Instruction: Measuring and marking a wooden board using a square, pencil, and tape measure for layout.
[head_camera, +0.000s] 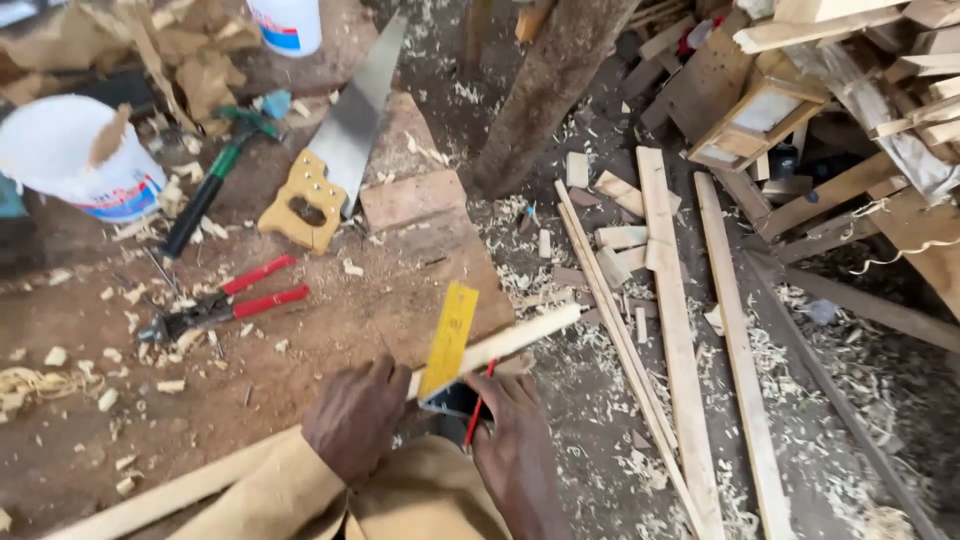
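A long pale wooden strip (515, 337) lies slanted across the brown workbench (340, 320). A try square with a yellow blade (449, 338) and dark stock rests across the strip. My left hand (355, 415) presses down on the strip and against the square's stock. My right hand (515, 445) holds a red pencil (479, 404) whose tip meets the strip beside the yellow blade.
On the bench lie red-handled pincers (225, 303), a hand saw with a yellow handle (330, 165), a green-handled hammer (215, 180) and a white bucket (75, 155). Wood shavings cover everything. Loose battens (675, 320) and timber offcuts lie on the floor to the right.
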